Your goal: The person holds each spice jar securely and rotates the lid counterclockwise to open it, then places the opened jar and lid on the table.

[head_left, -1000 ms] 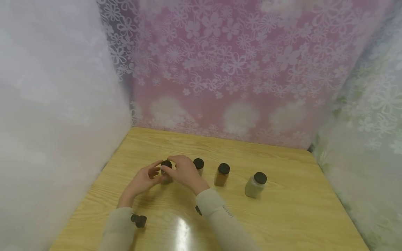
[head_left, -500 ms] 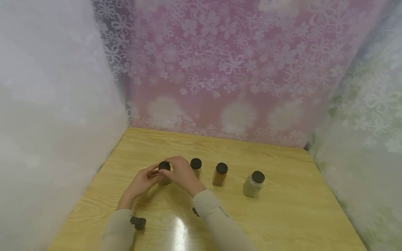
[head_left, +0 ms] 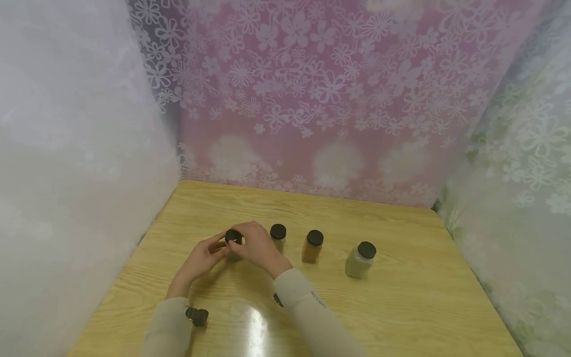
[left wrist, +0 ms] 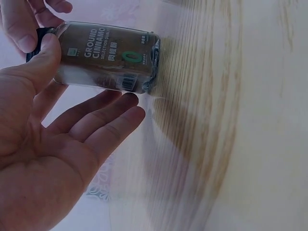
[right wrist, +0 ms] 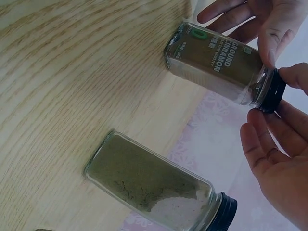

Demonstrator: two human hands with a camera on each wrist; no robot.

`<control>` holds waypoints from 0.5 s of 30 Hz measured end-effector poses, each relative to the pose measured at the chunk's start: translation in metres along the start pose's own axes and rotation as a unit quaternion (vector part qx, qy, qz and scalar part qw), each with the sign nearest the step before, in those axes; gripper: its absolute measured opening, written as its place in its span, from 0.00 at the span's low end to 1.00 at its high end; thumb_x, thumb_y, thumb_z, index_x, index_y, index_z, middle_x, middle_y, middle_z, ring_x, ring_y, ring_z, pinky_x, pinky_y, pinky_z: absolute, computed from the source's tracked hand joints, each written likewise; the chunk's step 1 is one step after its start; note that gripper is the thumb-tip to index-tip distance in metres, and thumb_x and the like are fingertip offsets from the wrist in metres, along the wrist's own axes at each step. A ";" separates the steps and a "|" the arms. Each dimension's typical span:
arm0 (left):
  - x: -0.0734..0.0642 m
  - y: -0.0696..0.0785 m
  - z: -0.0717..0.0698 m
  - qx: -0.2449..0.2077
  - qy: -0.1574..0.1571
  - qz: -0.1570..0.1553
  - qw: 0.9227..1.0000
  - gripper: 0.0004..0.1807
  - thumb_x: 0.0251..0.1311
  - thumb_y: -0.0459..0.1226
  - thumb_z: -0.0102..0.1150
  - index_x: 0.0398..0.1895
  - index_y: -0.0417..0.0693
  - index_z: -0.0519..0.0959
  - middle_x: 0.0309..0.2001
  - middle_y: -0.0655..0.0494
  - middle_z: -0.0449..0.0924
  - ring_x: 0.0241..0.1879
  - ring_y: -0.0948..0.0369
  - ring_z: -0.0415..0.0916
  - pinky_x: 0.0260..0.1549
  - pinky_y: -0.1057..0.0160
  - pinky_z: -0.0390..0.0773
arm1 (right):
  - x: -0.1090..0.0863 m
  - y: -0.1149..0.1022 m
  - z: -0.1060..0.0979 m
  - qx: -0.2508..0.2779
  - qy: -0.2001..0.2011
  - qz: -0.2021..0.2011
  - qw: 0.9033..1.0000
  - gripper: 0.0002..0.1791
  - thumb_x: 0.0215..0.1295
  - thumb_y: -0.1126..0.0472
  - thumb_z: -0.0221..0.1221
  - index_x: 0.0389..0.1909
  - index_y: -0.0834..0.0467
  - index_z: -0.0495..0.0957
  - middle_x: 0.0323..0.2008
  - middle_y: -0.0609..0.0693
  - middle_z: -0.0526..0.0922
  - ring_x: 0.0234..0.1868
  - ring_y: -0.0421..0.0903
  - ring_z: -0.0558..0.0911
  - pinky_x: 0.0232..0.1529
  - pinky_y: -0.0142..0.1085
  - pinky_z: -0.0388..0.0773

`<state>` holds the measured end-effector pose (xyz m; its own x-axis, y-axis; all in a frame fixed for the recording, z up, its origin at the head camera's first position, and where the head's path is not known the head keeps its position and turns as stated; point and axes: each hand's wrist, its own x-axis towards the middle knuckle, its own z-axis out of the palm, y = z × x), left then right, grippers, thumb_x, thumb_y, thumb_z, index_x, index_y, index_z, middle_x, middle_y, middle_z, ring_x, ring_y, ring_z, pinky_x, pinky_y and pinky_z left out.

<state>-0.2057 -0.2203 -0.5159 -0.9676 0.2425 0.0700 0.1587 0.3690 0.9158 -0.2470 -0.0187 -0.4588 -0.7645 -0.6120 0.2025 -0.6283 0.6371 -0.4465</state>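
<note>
Wooden table [head_left: 428,297]: lying flat under the jars, showing brown grain lines and shining with one bright white spot near the person.
Right hand [head_left: 258,245]: pinching the black lid [right wrist: 273,91] between thumb and fingers, leaving no gap at its sides.
Left hand [head_left: 201,258]: holding the cinnamon jar [left wrist: 103,57] by its neck, with the thumb pressing in front, a finger going behind, and the other fingers pointing loosely down beside the glass.
Cinnamon jar: standing upright at the left end of the row, wearing the black lid and showing "GROUND CINNAMON" on its side. Its bottom seems to be resting on the wood, but that spot is looking dim.
Green-brown jar [right wrist: 144,180]: standing next in the row, near the right hand, holding powder under a black cap.
Orange jar [head_left: 311,252]: standing farther right, also wearing a black cap.
Pale jar [head_left: 358,265]: standing last on the right, well apart from the hands and a bit closer to the person.
Sleeves [head_left: 312,317]: covering both arms in a pale colour, the right one carrying small dark writing.
Pink backdrop [head_left: 312,89]: hanging behind everything, showing lots of white flowers.
</note>
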 end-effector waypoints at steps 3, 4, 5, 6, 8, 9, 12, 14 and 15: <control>0.001 0.000 0.001 0.002 -0.001 0.000 1.000 0.33 0.79 0.37 0.57 0.81 0.40 0.62 0.76 0.31 0.66 0.71 0.31 0.71 0.63 0.38 0.80 | 0.000 0.000 -0.001 0.000 -0.010 0.007 1.000 0.27 0.75 0.53 0.65 0.72 0.55 0.77 0.64 0.49 0.85 0.57 0.47 0.84 0.58 0.40 0.83; 0.001 0.000 0.001 0.002 0.000 -0.001 1.000 0.33 0.79 0.37 0.57 0.81 0.40 0.62 0.76 0.31 0.66 0.71 0.31 0.71 0.63 0.38 0.79 | -0.001 0.000 -0.002 0.000 -0.012 0.014 1.000 0.29 0.75 0.53 0.64 0.74 0.54 0.74 0.64 0.49 0.85 0.56 0.48 0.83 0.58 0.41 0.82; 0.002 0.001 0.001 0.000 0.000 -0.001 1.000 0.33 0.79 0.37 0.57 0.81 0.40 0.62 0.76 0.31 0.66 0.71 0.31 0.70 0.64 0.38 0.79 | -0.001 0.000 -0.002 0.000 -0.012 0.020 1.000 0.32 0.75 0.51 0.64 0.76 0.53 0.71 0.65 0.49 0.84 0.57 0.48 0.83 0.59 0.43 0.82; 0.002 0.001 0.001 0.000 0.000 0.001 1.000 0.32 0.79 0.37 0.57 0.81 0.39 0.61 0.76 0.31 0.66 0.71 0.31 0.70 0.64 0.38 0.79 | -0.001 -0.001 -0.003 0.000 -0.013 0.028 1.000 0.34 0.76 0.48 0.64 0.78 0.52 0.69 0.66 0.49 0.84 0.57 0.49 0.83 0.59 0.45 0.82; 0.002 0.002 0.001 -0.003 0.000 0.003 1.000 0.32 0.79 0.35 0.56 0.81 0.38 0.61 0.76 0.30 0.66 0.71 0.31 0.70 0.64 0.38 0.79 | -0.001 -0.001 -0.003 0.000 -0.010 0.040 0.999 0.38 0.75 0.44 0.64 0.80 0.51 0.66 0.64 0.50 0.84 0.57 0.51 0.82 0.58 0.48 0.82; 0.002 0.002 0.002 -0.004 0.001 0.002 1.000 0.32 0.79 0.35 0.56 0.81 0.38 0.61 0.75 0.29 0.66 0.70 0.31 0.71 0.64 0.38 0.78 | -0.001 -0.002 -0.003 -0.003 -0.007 0.046 0.999 0.39 0.75 0.42 0.63 0.80 0.51 0.65 0.63 0.50 0.85 0.59 0.52 0.82 0.61 0.50 0.81; 0.001 0.003 0.001 -0.005 -0.001 -0.006 1.000 0.32 0.79 0.34 0.55 0.82 0.39 0.60 0.75 0.30 0.67 0.71 0.31 0.71 0.65 0.38 0.78 | 0.000 -0.004 -0.003 -0.014 -0.003 0.053 0.998 0.40 0.74 0.40 0.63 0.80 0.53 0.64 0.61 0.51 0.85 0.65 0.54 0.80 0.67 0.53 0.77; 0.001 0.003 0.001 -0.005 0.000 -0.014 1.000 0.32 0.79 0.35 0.56 0.82 0.39 0.60 0.75 0.31 0.68 0.71 0.32 0.71 0.65 0.38 0.78 | 0.000 -0.004 -0.002 -0.018 -0.003 0.052 0.998 0.39 0.75 0.42 0.63 0.79 0.54 0.65 0.60 0.52 0.84 0.66 0.53 0.79 0.69 0.52 0.76; 0.000 0.004 0.002 -0.005 0.000 -0.018 1.000 0.33 0.79 0.36 0.56 0.82 0.40 0.60 0.75 0.31 0.68 0.71 0.32 0.71 0.65 0.38 0.78 | 0.000 -0.004 -0.002 -0.018 -0.003 0.051 0.999 0.38 0.76 0.44 0.63 0.79 0.54 0.66 0.59 0.52 0.84 0.66 0.53 0.79 0.69 0.51 0.76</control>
<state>-0.2053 -0.2175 -0.5132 -0.9727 0.2291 0.0361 0.1209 0.3679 0.9220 -0.2447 -0.0200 -0.4558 -0.8240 -0.5459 0.1520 -0.5521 0.7129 -0.4323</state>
